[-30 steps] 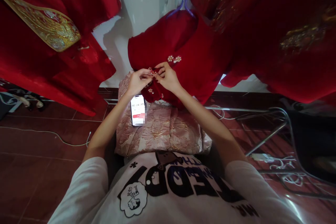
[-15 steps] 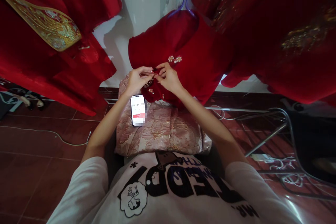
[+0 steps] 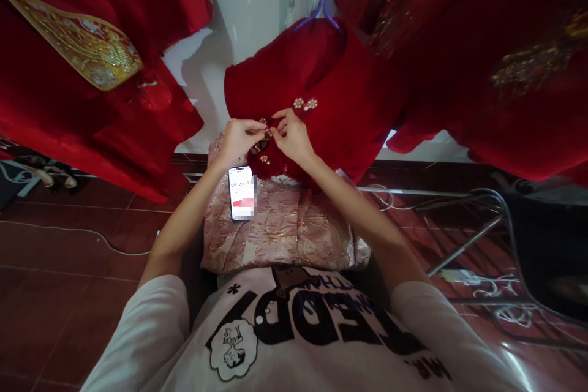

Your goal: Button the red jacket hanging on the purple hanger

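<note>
A red garment (image 3: 362,92) hangs in front of me from a purple hanger (image 3: 327,6), its lower part over my lap. Flower-shaped beaded ornaments (image 3: 305,103) decorate its front. My left hand (image 3: 241,138) pinches at a dark beaded ornament (image 3: 261,142) on the cloth, thumb and finger closed together. Close against it on the right, my right hand (image 3: 291,135) has thumb and forefinger drawn in at the same spot. What lies between the fingertips is too small to make out. Below my left wrist, a phone (image 3: 241,193) with a timer rests on pink brocade fabric (image 3: 275,226).
Red garments with gold embroidery hang at the left (image 3: 105,55) and right (image 3: 459,61). A dark chair (image 3: 546,245) with a metal frame stands at the right, near tangled white cables (image 3: 512,312). Another cable (image 3: 114,250) crosses the tiled floor at left.
My left hand has drawn slightly left and down, uncovering more of the dark beaded ornament. My right hand has shifted slightly left, its fingers still at the same spot.
</note>
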`<state>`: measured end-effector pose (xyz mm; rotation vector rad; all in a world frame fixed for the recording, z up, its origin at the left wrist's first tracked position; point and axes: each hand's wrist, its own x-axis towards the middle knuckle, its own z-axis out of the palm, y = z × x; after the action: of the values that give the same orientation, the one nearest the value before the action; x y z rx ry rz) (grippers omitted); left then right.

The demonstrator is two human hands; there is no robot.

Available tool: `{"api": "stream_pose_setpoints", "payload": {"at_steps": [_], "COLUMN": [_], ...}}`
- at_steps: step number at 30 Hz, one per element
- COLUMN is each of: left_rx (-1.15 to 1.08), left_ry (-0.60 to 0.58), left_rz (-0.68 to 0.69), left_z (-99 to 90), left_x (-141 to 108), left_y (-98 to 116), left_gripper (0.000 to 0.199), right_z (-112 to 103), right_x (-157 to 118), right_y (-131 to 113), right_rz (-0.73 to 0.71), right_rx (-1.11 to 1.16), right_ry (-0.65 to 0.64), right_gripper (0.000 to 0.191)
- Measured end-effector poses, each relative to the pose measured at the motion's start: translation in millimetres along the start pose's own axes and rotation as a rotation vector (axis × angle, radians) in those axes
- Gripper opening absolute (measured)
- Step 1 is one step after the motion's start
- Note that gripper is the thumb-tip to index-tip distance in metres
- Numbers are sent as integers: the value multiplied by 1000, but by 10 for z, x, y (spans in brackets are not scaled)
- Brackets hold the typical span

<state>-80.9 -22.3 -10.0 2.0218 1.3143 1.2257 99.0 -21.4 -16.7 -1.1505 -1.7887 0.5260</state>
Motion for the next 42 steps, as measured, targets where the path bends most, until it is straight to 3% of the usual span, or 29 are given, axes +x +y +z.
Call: {"api": "stream_pose_setpoints", "payload": {"at_steps": [7, 11, 14, 18, 21, 24, 28, 32, 38, 42], "left_rx": [-255, -324, -77, 383, 645, 797, 774, 541, 109, -85], "left_ry": [-125, -178, -199, -363, -409, -393, -379, -389, -344, -372], "left_rz": [-203, -223, -102, 246, 433, 485, 482, 366, -82, -182], "left_z": [-15, 8, 9, 10, 58, 127, 157, 123, 161, 171], "left_x": [131, 52, -108, -365, -485, -513, -495, -486, -442, -419], "left_y": [-24, -106, -176, -188, -147, -129, -174, -214, -184, -180], "left_gripper": [14, 21, 22, 21, 23, 22, 15, 8, 16, 12], "right_z": [16, -84, -251, -503, -602, -586, -482, -425, -365, -227], "right_x": [-37, -72, -154, -350, -477, -530, -535, -538, -556, -591], "right_y": [27, 1, -29, -27, -14, -26, -33, 13, 17, 28], "right_rz": [-89, -29, 19, 178, 284, 326, 271, 226, 212, 189], "right_rx": [-62, 29, 48, 26, -9, -116, -126, -65, 160, 204], "right_ry": [32, -18, -92, -351, -498, -529, -577, -486, -402, -281], "right_gripper": [16, 13, 9, 7, 7, 9, 9, 22, 23, 22]}}
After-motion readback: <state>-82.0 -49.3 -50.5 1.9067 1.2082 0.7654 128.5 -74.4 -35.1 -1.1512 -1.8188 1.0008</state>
